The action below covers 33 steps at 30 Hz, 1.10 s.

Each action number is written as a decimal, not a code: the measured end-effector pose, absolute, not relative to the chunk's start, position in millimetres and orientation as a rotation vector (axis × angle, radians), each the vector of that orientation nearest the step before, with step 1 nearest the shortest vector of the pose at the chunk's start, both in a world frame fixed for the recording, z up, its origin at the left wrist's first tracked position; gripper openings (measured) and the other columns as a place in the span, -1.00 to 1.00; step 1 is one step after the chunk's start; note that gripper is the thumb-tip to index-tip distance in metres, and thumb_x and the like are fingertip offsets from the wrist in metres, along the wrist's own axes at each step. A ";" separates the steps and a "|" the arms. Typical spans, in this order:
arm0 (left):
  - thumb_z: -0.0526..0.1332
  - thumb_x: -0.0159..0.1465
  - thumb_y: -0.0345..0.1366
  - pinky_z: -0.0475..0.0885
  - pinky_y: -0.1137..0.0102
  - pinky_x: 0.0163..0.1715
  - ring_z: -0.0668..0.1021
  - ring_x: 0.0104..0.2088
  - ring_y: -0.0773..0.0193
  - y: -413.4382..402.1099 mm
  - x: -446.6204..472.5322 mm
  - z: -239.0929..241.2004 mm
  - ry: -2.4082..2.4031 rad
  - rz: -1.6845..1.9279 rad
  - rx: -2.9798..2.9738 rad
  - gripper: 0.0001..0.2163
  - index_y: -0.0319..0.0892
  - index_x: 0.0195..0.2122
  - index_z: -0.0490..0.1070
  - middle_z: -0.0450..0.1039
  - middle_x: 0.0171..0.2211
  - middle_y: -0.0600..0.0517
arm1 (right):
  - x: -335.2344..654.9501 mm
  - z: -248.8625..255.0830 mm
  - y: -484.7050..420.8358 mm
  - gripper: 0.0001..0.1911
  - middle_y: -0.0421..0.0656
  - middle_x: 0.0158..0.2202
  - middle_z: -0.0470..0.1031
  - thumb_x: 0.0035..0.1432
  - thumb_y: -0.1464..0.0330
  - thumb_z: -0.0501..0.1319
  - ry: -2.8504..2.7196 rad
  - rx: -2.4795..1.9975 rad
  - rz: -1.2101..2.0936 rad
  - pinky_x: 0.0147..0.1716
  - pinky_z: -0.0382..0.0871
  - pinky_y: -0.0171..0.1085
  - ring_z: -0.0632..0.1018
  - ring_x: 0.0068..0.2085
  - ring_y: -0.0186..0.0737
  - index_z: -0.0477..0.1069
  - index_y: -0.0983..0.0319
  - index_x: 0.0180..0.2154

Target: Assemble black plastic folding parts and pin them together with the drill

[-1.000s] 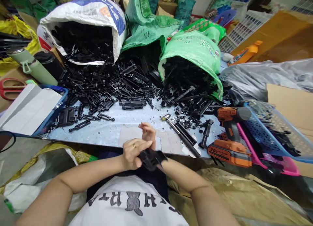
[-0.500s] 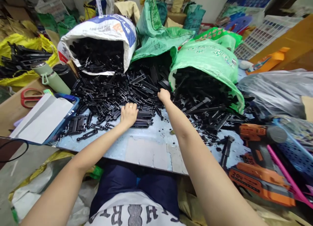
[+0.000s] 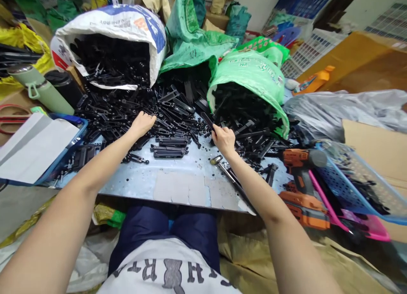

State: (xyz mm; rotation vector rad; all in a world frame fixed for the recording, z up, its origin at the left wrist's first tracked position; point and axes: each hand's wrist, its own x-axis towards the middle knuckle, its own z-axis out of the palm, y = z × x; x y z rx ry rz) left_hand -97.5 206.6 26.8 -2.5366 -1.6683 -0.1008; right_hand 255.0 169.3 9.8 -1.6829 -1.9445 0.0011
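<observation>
Head view, from the left: loose black parts (image 3: 108, 116) lie in a broad heap before a white sack (image 3: 127, 20) full of similar pieces. Over this heap is the left hand (image 3: 143, 123), fingers bent down; whether it grips anything cannot be told. Nearer the body, a few long parts (image 3: 170, 152) sit side by side in a neat group. Beyond it the right hand (image 3: 224, 140) is closed around a narrow black strip (image 3: 207, 121), held tilted just outside the mouth of a green sack (image 3: 251, 69). Judging by the small group against the great jumble, little looks set in order and most seems left to handle.

The pale blue surface (image 3: 136, 179) carries a light green flask (image 3: 47, 92) and papers (image 3: 34, 145) at left, grey patches (image 3: 181, 188) by the near edge, a hammer-like tool (image 3: 228, 172) partly behind the right arm, then an orange drill (image 3: 300, 166) and a blue basket (image 3: 337, 181). Behind, the room is crowded with bags, crates (image 3: 318, 48) and cardboard.
</observation>
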 end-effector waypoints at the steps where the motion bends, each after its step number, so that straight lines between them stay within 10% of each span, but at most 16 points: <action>1: -0.08 0.32 -0.36 0.25 0.15 -0.08 0.47 -0.14 0.06 196.7 -95.1 32.6 -1.711 -0.082 -2.535 -0.76 -0.34 -0.08 0.25 0.43 -0.21 -0.24 | 256.7 7.7 162.0 -0.58 0.02 -0.20 0.50 0.12 0.25 0.06 -1.755 -1.680 0.169 -0.20 0.28 -0.13 0.44 -0.22 -0.11 0.40 0.32 -0.04; 11: 0.06 0.28 -0.32 0.37 0.33 -0.24 0.46 -0.21 0.16 21.4 -39.5 6.5 -1.376 -0.150 -2.953 -0.81 -0.21 -0.10 0.30 0.39 -0.22 -0.08 | 258.0 -18.0 53.5 -0.60 -0.14 -0.43 0.52 -0.11 0.13 0.28 -1.047 -1.364 1.433 -0.56 0.36 -0.30 0.46 -0.49 -0.29 0.49 0.25 -0.26; 19: 0.16 0.18 -0.33 0.37 0.18 -0.13 0.43 -0.14 0.07 -20.0 -57.4 -55.4 -1.810 -0.864 -2.628 -0.89 -0.22 -0.27 0.34 0.40 -0.23 -0.13 | 229.5 -31.4 23.7 -0.52 0.05 -0.06 0.44 0.02 0.11 0.24 -2.001 -1.641 0.354 -0.01 0.20 0.07 0.37 0.00 0.10 0.41 0.24 -0.06; 24: 0.05 0.25 -0.34 0.40 0.31 -0.15 0.47 -0.15 0.22 -18.8 -61.3 -25.1 -1.797 -1.410 -2.597 -0.81 -0.16 -0.11 0.27 0.40 -0.19 -0.05 | 192.3 -18.2 39.1 -0.48 -0.03 -0.15 0.42 0.09 0.23 0.20 -1.932 -1.377 0.590 -0.10 0.33 -0.09 0.45 -0.15 -0.12 0.20 0.21 0.08; 28: 0.03 0.15 -0.50 0.37 0.26 -0.11 0.42 -0.12 0.16 -15.7 -73.6 27.5 -1.696 -0.971 -2.733 -0.75 -0.16 -0.18 0.36 0.35 -0.19 -0.07 | 225.1 -11.4 15.0 -0.28 -0.13 -0.17 0.37 -0.01 0.21 0.29 -1.791 -1.200 0.803 -0.20 0.39 -0.21 0.46 -0.22 -0.24 0.03 0.14 0.14; 33: 0.03 0.14 -0.59 0.34 0.22 -0.23 0.44 -0.20 0.07 -1.8 -48.4 44.9 -1.463 -0.146 -2.844 -0.79 -0.21 -0.39 0.39 0.40 -0.34 -0.13 | 269.6 -24.2 -21.6 -0.60 -0.06 -0.16 0.41 0.07 0.24 0.22 -2.131 -1.379 0.678 -0.10 0.35 -0.08 0.45 -0.12 -0.10 0.32 0.19 -0.04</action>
